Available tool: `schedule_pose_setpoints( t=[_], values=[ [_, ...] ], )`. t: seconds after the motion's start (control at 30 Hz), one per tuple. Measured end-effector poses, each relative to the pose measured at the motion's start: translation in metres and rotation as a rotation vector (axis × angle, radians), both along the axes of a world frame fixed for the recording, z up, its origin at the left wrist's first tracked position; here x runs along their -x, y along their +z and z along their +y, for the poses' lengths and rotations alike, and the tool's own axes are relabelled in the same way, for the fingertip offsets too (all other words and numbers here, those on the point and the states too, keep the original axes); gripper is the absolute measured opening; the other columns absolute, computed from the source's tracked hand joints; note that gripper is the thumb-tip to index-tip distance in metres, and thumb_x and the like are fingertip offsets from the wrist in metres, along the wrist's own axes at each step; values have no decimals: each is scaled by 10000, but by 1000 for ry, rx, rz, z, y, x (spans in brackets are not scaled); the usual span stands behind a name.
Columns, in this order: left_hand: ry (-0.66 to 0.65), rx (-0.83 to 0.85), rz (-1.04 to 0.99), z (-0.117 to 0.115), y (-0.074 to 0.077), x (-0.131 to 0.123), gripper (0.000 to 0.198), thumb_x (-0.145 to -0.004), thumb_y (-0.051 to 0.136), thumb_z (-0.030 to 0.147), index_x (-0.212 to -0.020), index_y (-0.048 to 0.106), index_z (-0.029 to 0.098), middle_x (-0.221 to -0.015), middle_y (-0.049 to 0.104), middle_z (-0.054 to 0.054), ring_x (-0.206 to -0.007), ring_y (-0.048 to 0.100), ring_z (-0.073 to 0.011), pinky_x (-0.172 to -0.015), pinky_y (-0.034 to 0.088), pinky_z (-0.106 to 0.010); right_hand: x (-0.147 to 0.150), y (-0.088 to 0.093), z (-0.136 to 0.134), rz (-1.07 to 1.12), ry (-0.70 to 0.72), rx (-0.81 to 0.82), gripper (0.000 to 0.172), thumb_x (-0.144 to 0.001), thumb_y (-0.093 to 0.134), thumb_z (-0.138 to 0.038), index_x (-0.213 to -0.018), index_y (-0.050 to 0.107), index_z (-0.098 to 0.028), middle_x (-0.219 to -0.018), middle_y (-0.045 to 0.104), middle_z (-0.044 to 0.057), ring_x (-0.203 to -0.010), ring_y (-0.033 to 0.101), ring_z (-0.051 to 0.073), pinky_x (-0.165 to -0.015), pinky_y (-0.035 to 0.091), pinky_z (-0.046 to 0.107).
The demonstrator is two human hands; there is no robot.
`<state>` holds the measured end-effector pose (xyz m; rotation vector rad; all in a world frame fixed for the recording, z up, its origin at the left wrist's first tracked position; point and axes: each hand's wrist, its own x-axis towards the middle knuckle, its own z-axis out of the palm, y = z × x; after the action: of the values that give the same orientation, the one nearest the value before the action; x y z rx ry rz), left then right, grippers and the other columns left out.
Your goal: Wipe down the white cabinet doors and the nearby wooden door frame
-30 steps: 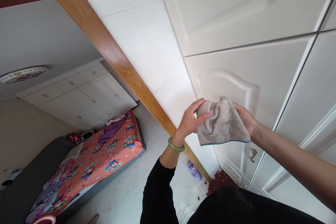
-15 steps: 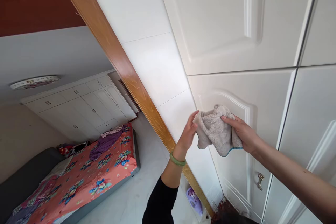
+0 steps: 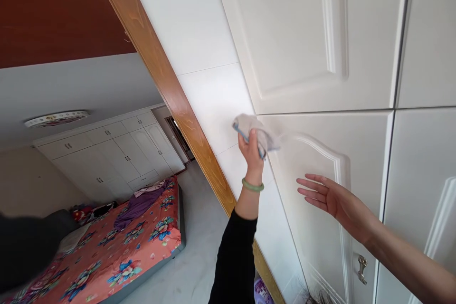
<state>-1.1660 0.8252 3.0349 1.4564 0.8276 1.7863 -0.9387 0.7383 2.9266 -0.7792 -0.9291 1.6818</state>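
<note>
A grey cloth (image 3: 258, 129) with a blue edge is bunched in my left hand (image 3: 251, 151), the thumb pressed along it. A green bangle circles that wrist. The cloth is slightly blurred and lies over the seam between the white tiled wall (image 3: 199, 99) and the white cabinet door (image 3: 306, 152); whether it touches them I cannot tell. My right hand (image 3: 331, 195) holds nothing, its fingers spread apart in front of the lower cabinet door, to the right of and below the cloth.
Metal handles (image 3: 362, 270) stick out from the cabinet doors. A wooden door frame (image 3: 171, 90) runs diagonally left of the tiles. Beyond it stand a bed (image 3: 142, 242) with a floral cover and a white wardrobe (image 3: 107, 161). A purple bottle (image 3: 262, 290) stands low by the frame.
My right hand has let go of the cloth and opened. My left hand has carried the cloth up and to the left, towards the tiled wall. The view has shifted slightly.
</note>
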Motion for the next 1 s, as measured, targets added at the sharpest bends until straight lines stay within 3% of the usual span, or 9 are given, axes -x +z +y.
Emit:
schedule_pose_setpoints(
  t=[0.1,0.17,0.3,0.4,0.5,0.63,0.7,0.83,1.0],
  values=[
    [439,-343,236,71,65,-28,534,-1123,721,548,-1523,677,196,-1890,418,-154,-1816,340,-270,-1492,284,-376,-14,-10,-16,-20,5,-38,663,-1052,676,-699,-1541,691,-251,-1703,663,157,-1529,698,386,-1394,508,600],
    [557,-390,467,107,98,-45,607,-1165,660,522,-1612,608,115,-1887,418,-233,-1841,283,-306,-1515,226,-433,-22,-16,-24,-31,-5,-35,761,-996,727,-773,-1554,695,-257,-1708,660,153,-1538,687,404,-1399,502,609],
    [695,-329,525,142,127,-63,683,-1192,539,417,-1770,446,65,-1915,362,-235,-1869,160,-278,-1530,172,-484,-36,-22,-36,-74,-42,17,977,-804,853,-922,-1517,740,-264,-1695,671,153,-1527,688,435,-1394,514,618],
    [716,-350,448,145,109,-70,664,-1191,492,414,-1757,488,67,-1905,385,-227,-1851,240,-265,-1528,186,-455,-42,-24,-43,-86,-59,49,1056,-709,886,-980,-1473,777,-260,-1665,698,148,-1514,699,429,-1386,533,592],
    [700,-439,465,133,66,-83,632,-1177,478,458,-1656,597,64,-1816,523,-270,-1788,413,-333,-1506,262,-532,-45,-29,-45,-105,-43,75,1037,-732,864,-985,-1469,797,-259,-1619,733,140,-1504,708,413,-1371,554,567],
    [653,-773,552,103,21,-121,629,-1163,449,522,-1563,675,94,-1702,654,-266,-1720,510,-368,-1459,349,-573,-44,-41,-43,-105,-29,95,1000,-729,871,-965,-1422,826,-245,-1587,752,146,-1485,718,418,-1339,580,567],
    [614,-913,566,87,17,-145,630,-1167,447,526,-1591,659,110,-1680,678,-247,-1710,519,-365,-1442,366,-569,-44,-43,-42,-95,-26,93,1000,-721,878,-961,-1417,826,-245,-1596,747,142,-1486,716,412,-1330,586,556],
    [557,-1098,532,61,31,-182,613,-1180,442,501,-1615,633,113,-1648,702,-232,-1710,515,-359,-1397,417,-538,-51,-43,-46,-110,-11,97,1052,-699,864,-1002,-1432,822,-249,-1579,756,140,-1520,689,400,-1340,572,532],
    [531,-1131,557,46,39,-198,543,-1158,486,425,-1579,667,134,-1631,720,-206,-1688,535,-360,-1413,399,-550,-53,-45,-44,-107,-36,97,993,-724,859,-991,-1397,837,-262,-1548,775,129,-1486,707,400,-1327,567,549]
  ],
)
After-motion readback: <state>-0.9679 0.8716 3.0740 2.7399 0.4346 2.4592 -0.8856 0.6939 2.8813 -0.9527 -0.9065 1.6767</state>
